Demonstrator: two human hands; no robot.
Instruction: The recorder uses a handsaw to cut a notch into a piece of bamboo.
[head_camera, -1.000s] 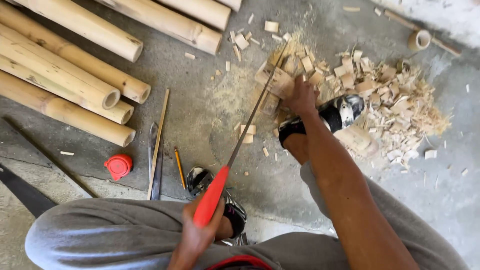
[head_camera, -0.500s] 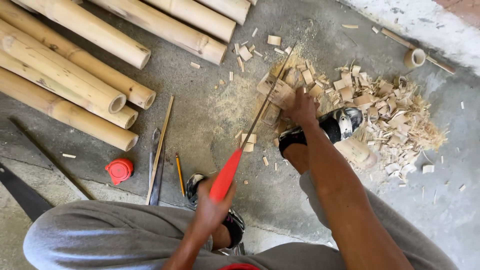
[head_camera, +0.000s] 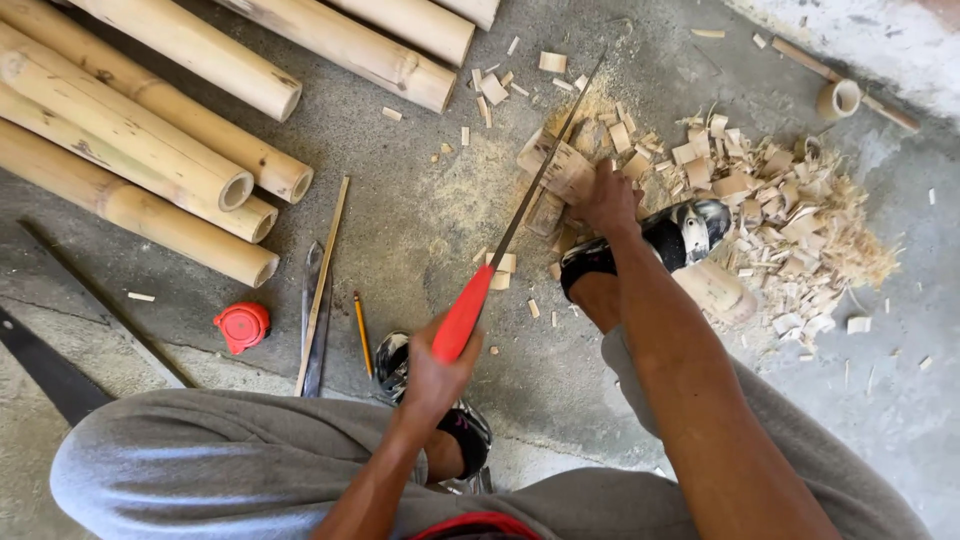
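My left hand (head_camera: 432, 378) grips the red handle (head_camera: 462, 314) of a hand saw. Its thin blade (head_camera: 545, 165) runs up and to the right across a short bamboo piece (head_camera: 562, 172) on the concrete floor. My right hand (head_camera: 606, 200) presses down on that piece just right of the blade. My foot in a black shoe (head_camera: 650, 240) rests on the same bamboo length, whose other end (head_camera: 716, 290) sticks out below the shoe. Sawdust lies around the cut.
Several long bamboo poles (head_camera: 150, 150) lie at the upper left. A heap of bamboo chips (head_camera: 790, 220) sits to the right. A red tape measure (head_camera: 242, 326), a thin stick (head_camera: 322, 282), a pencil (head_camera: 361, 332), a dark blade (head_camera: 50, 370) and a small bamboo ring (head_camera: 838, 98) lie around.
My left hand has pushed the saw forward, away from me, through the cut. My right hand stays on the bamboo piece.
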